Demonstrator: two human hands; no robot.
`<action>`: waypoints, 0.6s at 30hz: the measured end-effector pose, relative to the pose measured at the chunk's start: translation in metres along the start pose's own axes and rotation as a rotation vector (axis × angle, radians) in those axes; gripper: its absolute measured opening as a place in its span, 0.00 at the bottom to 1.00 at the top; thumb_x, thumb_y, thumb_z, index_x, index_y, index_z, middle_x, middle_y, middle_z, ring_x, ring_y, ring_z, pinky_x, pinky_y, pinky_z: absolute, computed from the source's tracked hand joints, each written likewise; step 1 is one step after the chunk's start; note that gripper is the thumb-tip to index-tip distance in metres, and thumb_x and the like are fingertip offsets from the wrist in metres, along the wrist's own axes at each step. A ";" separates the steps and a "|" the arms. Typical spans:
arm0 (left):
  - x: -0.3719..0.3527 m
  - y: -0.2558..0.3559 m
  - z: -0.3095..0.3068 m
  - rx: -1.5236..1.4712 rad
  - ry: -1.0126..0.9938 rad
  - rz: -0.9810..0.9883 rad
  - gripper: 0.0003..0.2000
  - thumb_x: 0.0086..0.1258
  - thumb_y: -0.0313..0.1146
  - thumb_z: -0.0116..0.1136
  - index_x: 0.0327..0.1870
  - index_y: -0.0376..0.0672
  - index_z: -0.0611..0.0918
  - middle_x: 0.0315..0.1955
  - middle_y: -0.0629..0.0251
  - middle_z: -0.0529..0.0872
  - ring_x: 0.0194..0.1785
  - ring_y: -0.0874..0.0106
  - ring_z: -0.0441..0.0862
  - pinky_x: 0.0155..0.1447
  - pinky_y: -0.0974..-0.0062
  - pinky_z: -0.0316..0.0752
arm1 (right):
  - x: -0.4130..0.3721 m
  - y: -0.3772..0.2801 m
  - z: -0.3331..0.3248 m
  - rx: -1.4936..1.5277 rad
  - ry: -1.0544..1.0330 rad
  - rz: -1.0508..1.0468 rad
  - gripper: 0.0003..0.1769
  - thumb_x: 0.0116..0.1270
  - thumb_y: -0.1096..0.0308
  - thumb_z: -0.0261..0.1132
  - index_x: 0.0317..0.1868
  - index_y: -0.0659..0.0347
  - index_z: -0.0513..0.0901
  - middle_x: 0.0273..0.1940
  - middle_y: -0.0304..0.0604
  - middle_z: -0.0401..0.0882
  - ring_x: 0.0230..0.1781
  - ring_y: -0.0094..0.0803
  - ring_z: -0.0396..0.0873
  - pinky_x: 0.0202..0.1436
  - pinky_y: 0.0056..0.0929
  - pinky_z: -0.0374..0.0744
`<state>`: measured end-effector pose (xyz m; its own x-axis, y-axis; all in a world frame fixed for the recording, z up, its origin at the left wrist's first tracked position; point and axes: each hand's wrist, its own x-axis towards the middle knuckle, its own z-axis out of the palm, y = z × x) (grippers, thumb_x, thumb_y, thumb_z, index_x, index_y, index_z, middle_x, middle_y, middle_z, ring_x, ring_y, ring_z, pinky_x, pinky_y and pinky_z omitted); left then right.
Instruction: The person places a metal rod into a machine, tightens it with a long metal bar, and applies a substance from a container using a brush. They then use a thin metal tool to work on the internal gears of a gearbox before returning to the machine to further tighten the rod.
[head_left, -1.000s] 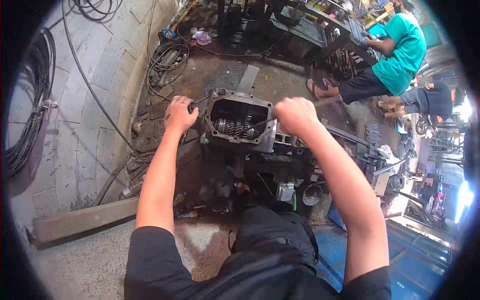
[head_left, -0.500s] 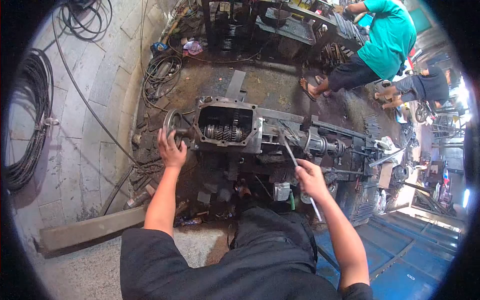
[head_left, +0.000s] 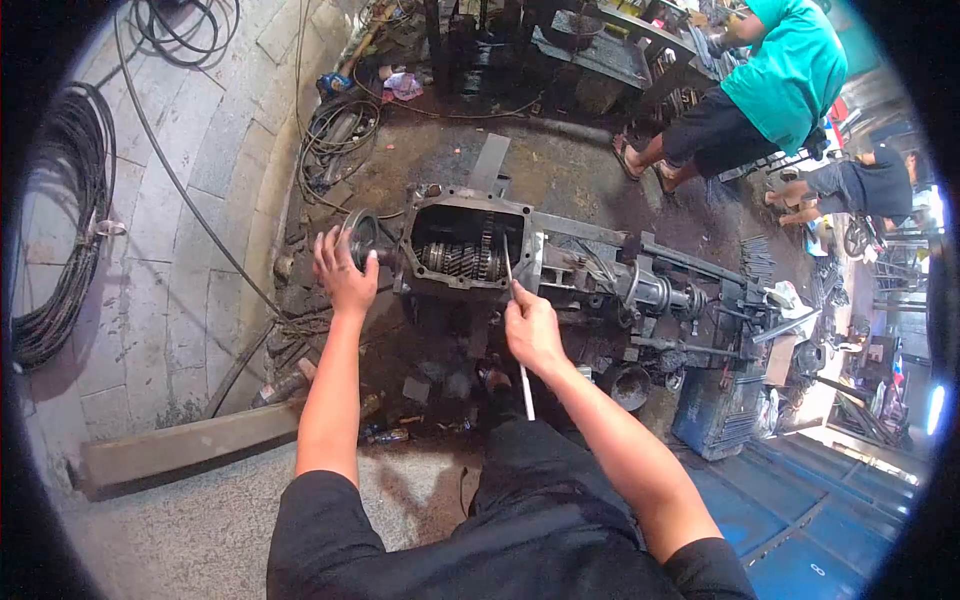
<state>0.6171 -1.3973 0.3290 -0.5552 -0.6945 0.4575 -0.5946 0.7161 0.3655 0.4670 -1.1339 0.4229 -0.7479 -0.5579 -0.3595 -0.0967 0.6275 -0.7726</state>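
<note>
My left hand (head_left: 345,275) is at the round metal wheel (head_left: 364,228) on the gearbox's left end, fingers curled at its rim and thumb apart. In my right hand (head_left: 533,330) is a thin metal rod (head_left: 527,390), its lower end sticking out below the fist. The rod's upper end reaches over the near right edge into the open gearbox housing (head_left: 527,213). Inside, helical gears (head_left: 460,261) sit in a row on a shaft, beside a larger toothed gear (head_left: 488,232). To the right, a long shaft assembly (head_left: 655,292) extends from the housing.
Coiled black cable (head_left: 75,210) hangs on the block wall at left. A wooden beam (head_left: 190,447) lies near my left side. A person in a green shirt (head_left: 790,75) stands at the far right, with another person (head_left: 865,187) beyond. A blue metal panel (head_left: 800,520) is at lower right.
My right hand has moved left with the rod, from over the shaft assembly to the gearbox opening. My left hand stays at the wheel. The view has shifted slightly.
</note>
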 end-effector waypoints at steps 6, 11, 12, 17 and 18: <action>-0.001 -0.004 0.008 -0.031 0.081 0.016 0.29 0.62 0.42 0.61 0.64 0.41 0.71 0.63 0.57 0.71 0.72 0.53 0.60 0.73 0.48 0.52 | -0.022 0.016 -0.034 0.092 -0.002 -0.022 0.22 0.70 0.70 0.56 0.63 0.69 0.73 0.38 0.53 0.85 0.37 0.36 0.85 0.43 0.33 0.79; -0.008 0.017 -0.002 -0.022 0.203 -0.089 0.27 0.64 0.38 0.60 0.64 0.41 0.71 0.62 0.50 0.70 0.72 0.49 0.58 0.73 0.49 0.52 | -0.058 0.043 -0.088 0.287 -0.076 0.031 0.21 0.70 0.70 0.61 0.61 0.67 0.75 0.30 0.38 0.80 0.32 0.21 0.77 0.37 0.24 0.76; -0.010 0.033 -0.006 -0.033 0.201 -0.076 0.27 0.64 0.38 0.60 0.64 0.41 0.71 0.62 0.50 0.70 0.72 0.49 0.58 0.73 0.49 0.52 | -0.065 0.056 -0.103 0.326 -0.073 0.047 0.21 0.69 0.70 0.61 0.61 0.67 0.75 0.30 0.37 0.81 0.33 0.20 0.77 0.38 0.23 0.77; -0.096 0.169 -0.028 -0.500 0.044 0.076 0.18 0.62 0.30 0.60 0.54 0.42 0.77 0.58 0.51 0.73 0.64 0.52 0.67 0.68 0.51 0.59 | -0.106 0.069 -0.167 0.945 -0.137 0.529 0.24 0.69 0.72 0.57 0.64 0.68 0.72 0.30 0.38 0.77 0.13 0.16 0.63 0.12 0.17 0.62; -0.115 0.195 -0.025 -0.632 -0.085 0.091 0.16 0.61 0.29 0.60 0.52 0.43 0.78 0.56 0.52 0.76 0.61 0.53 0.70 0.66 0.52 0.62 | -0.112 0.074 -0.170 1.017 -0.132 0.556 0.24 0.70 0.72 0.57 0.65 0.68 0.71 0.29 0.37 0.76 0.12 0.16 0.62 0.12 0.16 0.62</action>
<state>0.5797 -1.1760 0.3681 -0.6470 -0.6135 0.4528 -0.1000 0.6570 0.7473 0.4319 -0.9323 0.4946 -0.4417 -0.4326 -0.7860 0.8388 0.1117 -0.5329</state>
